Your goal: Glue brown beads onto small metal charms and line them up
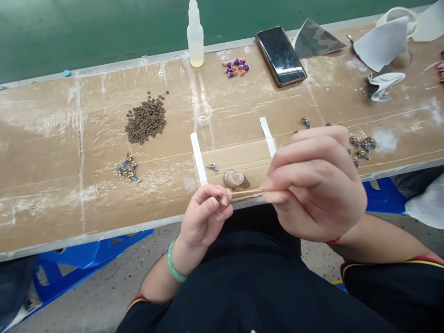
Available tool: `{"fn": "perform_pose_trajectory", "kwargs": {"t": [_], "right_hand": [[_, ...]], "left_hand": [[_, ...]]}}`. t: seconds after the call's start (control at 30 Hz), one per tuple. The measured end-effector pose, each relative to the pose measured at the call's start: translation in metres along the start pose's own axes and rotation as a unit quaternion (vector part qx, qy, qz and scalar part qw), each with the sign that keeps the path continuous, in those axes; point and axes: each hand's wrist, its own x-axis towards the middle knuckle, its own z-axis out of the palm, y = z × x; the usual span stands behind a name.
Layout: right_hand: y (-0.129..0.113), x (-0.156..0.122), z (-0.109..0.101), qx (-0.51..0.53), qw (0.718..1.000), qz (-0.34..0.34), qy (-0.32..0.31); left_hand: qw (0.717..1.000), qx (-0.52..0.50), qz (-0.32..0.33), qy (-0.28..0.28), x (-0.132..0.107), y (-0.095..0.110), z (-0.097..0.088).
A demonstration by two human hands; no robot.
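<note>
My right hand (317,182) is closed around a thin wooden stick (247,191) that points left. The stick's tip meets the fingertips of my left hand (207,217), which is pinched on something too small to make out. Both hands hover over the near edge of a brown workbench (52,175). Just behind the stick lies a small clear lid with a glue-like puddle (234,178) on a cardboard patch held by two white tape strips (198,158).
A heap of small brown rings (146,120), a cluster of small blue parts (127,169), purple parts (236,65), more blue parts at right (362,147), a clear cup (203,114), a squeeze bottle (194,34), a phone (280,55) and white scraps (383,44) lie on the bench.
</note>
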Motion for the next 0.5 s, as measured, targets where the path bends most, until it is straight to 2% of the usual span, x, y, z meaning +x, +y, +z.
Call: {"fn": "perform_pose_trajectory", "kwargs": {"t": [0.5], "right_hand": [[-0.0049, 0.0054, 0.0063, 0.023, 0.999, -0.030, -0.018]], "left_hand": [[1.000, 0.009, 0.002, 0.016, -0.0019, -0.0015, 0.0005]]}}
